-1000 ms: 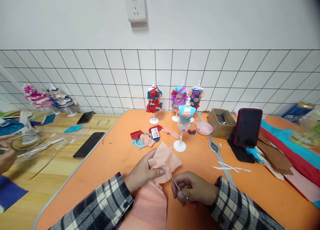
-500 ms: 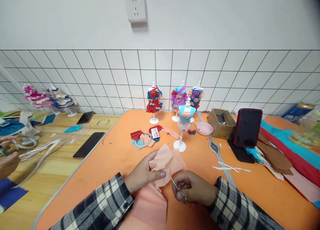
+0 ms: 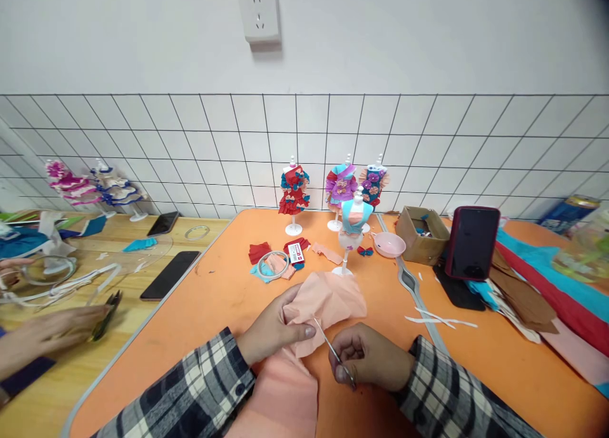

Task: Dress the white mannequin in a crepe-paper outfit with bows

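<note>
My left hand (image 3: pixel 273 329) pinches a sheet of peach crepe paper (image 3: pixel 335 297) between thumb and fingers. The sheet spreads out to the right, and a long part of it hangs down over the table's near edge. In my right hand (image 3: pixel 365 357) is a slim pair of metal scissors (image 3: pixel 327 343), its tips touching the paper just right of my left thumb. The fingers hide most of the scissor handles. Just behind the paper stands a small white dress form (image 3: pixel 356 221) with a light blue and peach top; the paper covers part of its base.
Several dressed mini forms, one in red (image 3: pixel 294 193), line the wall. Paper scraps lie under a clear ring (image 3: pixel 273 265). To the right are a pink dish (image 3: pixel 389 245), a cardboard box (image 3: pixel 422 236), and a propped phone (image 3: pixel 472 242). At left, a co-worker's hand (image 3: pixel 61 330) reaches toward dark-handled snips (image 3: pixel 107 316).
The peach paper's free part has spread further right, over the dress form's base. My hands have barely moved. The co-worker's hand has moved right, with the snips now on the wooden table side.
</note>
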A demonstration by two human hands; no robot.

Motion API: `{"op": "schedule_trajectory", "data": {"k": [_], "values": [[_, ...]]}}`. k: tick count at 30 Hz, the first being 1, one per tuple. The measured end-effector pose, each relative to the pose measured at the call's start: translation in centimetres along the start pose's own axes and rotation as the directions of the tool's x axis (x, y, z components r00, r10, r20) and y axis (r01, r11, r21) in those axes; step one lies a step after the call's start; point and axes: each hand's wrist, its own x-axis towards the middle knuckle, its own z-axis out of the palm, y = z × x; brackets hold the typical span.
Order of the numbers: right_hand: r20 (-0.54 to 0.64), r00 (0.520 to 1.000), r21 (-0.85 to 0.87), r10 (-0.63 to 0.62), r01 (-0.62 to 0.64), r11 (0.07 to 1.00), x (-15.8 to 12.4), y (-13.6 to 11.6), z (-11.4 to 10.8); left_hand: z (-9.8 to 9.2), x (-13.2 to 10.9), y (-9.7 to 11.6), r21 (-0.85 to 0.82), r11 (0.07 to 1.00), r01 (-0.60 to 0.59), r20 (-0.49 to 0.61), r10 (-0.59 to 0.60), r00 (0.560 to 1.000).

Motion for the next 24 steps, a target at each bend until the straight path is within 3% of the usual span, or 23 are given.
{"op": "schedule_trajectory", "data": {"k": [7,16,21,24], "values": [[0.001,1.0,-0.026,0.026,-0.026,0.999,0.0,0.0,0.0,-1.2,0.0,0.6,0.076,0.995,-0.065,-0.048,0.069,0.996],[0.087,0.995,-0.023,0.058,-0.056,0.998,-0.4,-0.8,0.2,-1.1,-0.1,0.1,0.059,0.996,0.071,-0.027,-0.07,0.997],[0.077,0.995,-0.019,0.057,-0.056,0.998,-0.3,-0.6,0.0,-0.9,-0.1,0.7,0.172,0.984,-0.053,0.006,0.052,0.999],[0.084,0.995,-0.028,0.045,-0.043,0.999,-0.4,-0.7,0.1,-0.8,-0.1,0.8,0.209,0.976,-0.069,0.026,0.065,0.998]]}}
